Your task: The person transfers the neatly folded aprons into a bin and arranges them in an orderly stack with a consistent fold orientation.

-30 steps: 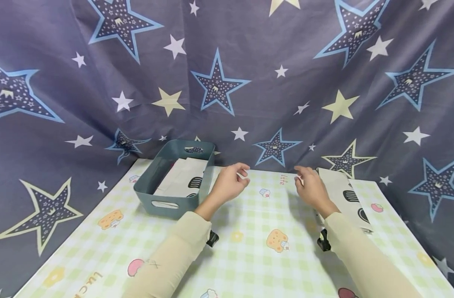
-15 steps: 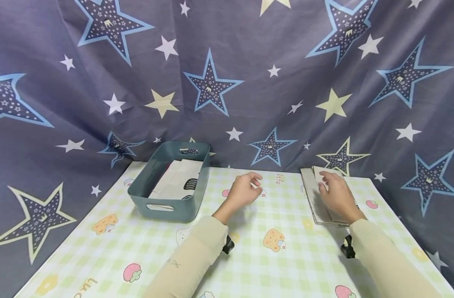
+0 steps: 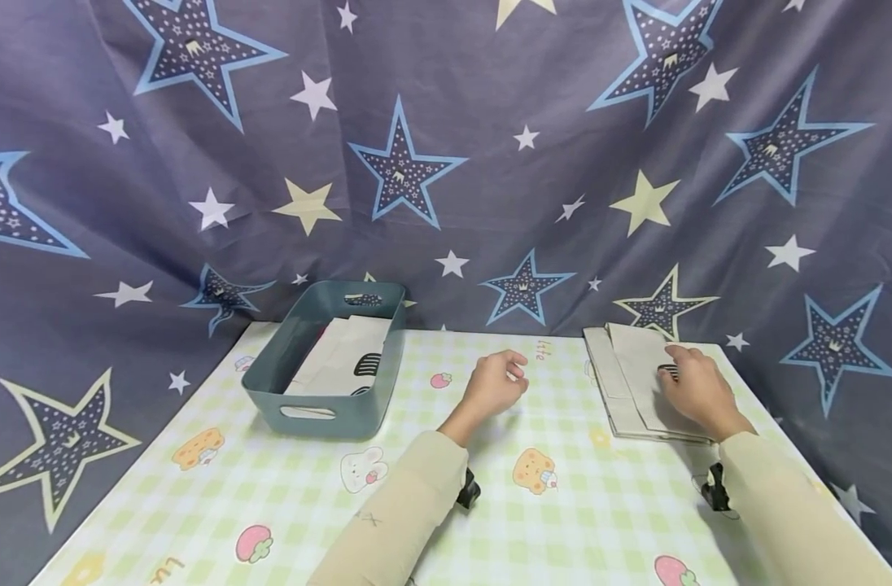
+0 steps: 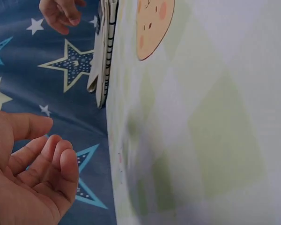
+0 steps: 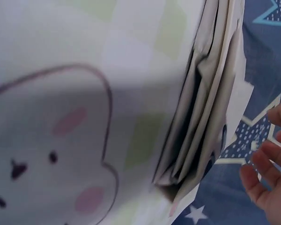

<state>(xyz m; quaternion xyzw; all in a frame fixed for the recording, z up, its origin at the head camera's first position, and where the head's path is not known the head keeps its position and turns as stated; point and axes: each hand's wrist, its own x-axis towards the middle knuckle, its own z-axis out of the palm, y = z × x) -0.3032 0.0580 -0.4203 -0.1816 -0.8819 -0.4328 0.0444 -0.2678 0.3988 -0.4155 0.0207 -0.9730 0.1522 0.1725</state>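
My left hand hovers over the middle of the table with its fingers loosely bent and nothing in them; the left wrist view shows the same hand bare. On the right, my right hand is above a flat stack of folded off-white pieces with black print, cloth or paper, I cannot tell which. Seen from the right wrist, a gap separates the fingers from the layered folds. The hand covers part of the stack's right side in the head view.
A blue-grey plastic bin with handle slots stands at the back left, holding similar off-white folded pieces with black print. The table wears a green checked cover with cartoon prints. A dark star-patterned curtain hangs directly behind.
My right hand has moved right, from beside the stack to above it, uncovering its left part. My left hand has shifted right, away from the bin. The head view has turned slightly right.
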